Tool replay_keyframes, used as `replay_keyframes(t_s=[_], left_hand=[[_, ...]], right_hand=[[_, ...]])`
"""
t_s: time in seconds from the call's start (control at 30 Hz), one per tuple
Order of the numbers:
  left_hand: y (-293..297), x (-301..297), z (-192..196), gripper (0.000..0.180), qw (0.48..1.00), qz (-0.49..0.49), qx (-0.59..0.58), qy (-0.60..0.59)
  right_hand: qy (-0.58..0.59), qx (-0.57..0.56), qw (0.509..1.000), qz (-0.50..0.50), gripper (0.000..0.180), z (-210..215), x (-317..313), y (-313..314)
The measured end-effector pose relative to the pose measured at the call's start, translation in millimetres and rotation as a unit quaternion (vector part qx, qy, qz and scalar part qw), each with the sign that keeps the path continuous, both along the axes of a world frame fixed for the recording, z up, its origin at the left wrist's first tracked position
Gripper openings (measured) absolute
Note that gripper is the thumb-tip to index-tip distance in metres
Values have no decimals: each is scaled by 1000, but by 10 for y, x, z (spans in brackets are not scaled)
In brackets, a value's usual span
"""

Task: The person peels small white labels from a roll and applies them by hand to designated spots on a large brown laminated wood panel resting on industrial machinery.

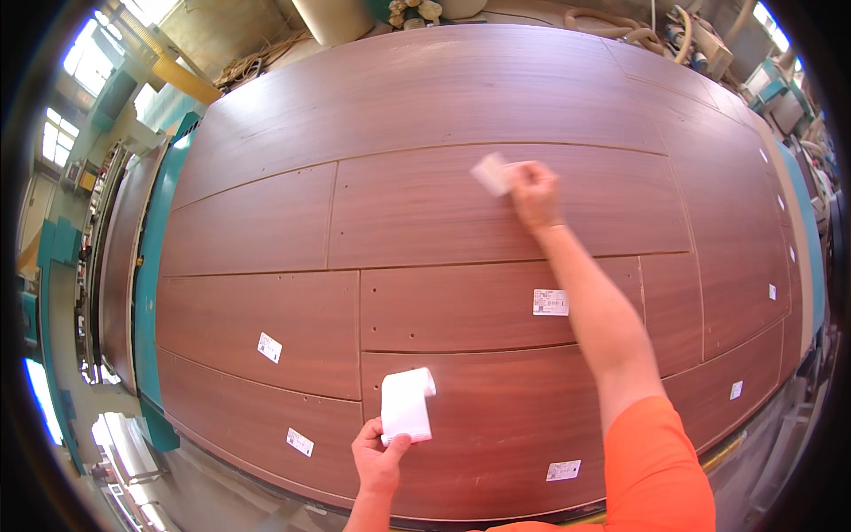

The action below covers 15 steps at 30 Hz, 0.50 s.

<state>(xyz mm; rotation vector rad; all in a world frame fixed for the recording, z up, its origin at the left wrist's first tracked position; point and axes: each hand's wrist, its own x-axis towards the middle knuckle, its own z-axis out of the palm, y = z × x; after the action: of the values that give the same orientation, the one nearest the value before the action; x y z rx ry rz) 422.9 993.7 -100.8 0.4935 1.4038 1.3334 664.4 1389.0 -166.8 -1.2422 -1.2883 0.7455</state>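
Note:
My left hand (pixel 379 457) grips a curling strip of white labels (pixel 406 406) between thumb and fingers, low over the front of the brown wood-grain board (pixel 496 390). Reaching far out, my right hand (pixel 534 188) pinches a single white label (pixel 491 175), slightly blurred, above a middle panel of the board. Beneath my right forearm a printed label (pixel 550 302) lies on the board, next to the arm's edge. Another label (pixel 564 470) sits near the front edge, and two more, one of them a tilted label (pixel 269 348), lie on the left panels.
Grooves split the board into several panels, some with small drilled holes. Several small labels (pixel 772 292) run along its right side. A teal machine frame (pixel 156 266) borders the left edge. Hoses (pixel 612 25) and a yellow duct (pixel 182 75) are beyond the far edge.

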Motion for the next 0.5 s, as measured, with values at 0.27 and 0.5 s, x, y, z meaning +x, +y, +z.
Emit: replay_keyframes(t_s=[0.27,0.5], left_hand=[[-11,189,70,33,996,-1,-30,-83],[154,214,162,31,995,32,-56,-77]], right_hand=[[-417,323,848,52,7,395,766,-213],[-514,126,813,245,53,317,516,-756]])
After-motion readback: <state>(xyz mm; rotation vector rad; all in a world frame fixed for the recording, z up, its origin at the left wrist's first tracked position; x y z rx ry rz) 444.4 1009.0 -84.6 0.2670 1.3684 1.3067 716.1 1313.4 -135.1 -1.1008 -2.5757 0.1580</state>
